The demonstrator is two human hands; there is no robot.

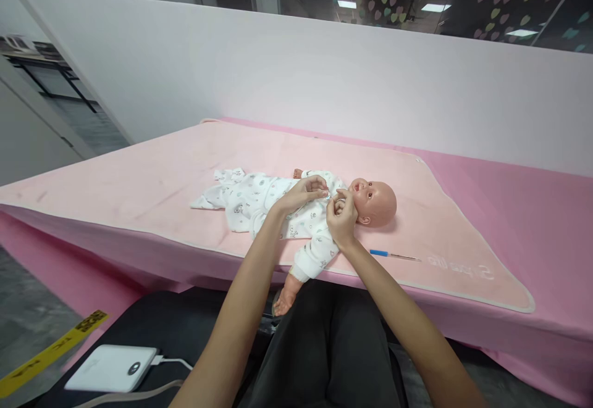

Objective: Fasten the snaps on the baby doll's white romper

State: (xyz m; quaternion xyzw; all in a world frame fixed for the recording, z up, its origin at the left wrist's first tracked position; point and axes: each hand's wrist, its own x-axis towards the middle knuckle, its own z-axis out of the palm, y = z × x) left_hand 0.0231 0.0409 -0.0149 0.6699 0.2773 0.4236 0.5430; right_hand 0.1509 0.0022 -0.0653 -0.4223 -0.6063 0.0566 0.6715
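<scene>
A baby doll (377, 201) lies on its back on the pink mat, its bald head to the right. It wears a white printed shirt (319, 247) and matching trousers (248, 201) whose leg ends lie flat. My left hand (303, 193) is over the doll's chest, fingers curled and fingertips closed at the shirt front. Close beside it, below the doll's chin, my right hand (341, 215) pinches at the shirt near the collar. The fingertips hide most of the cloth between them. One doll arm (288, 294) hangs over the table's front edge.
A thin metal tool with a blue handle (378, 253) lies on the mat (152, 167), right of my right hand. A white wall (324, 81) stands behind the table. A white power bank (113, 368) with a cable rests on a black surface at lower left.
</scene>
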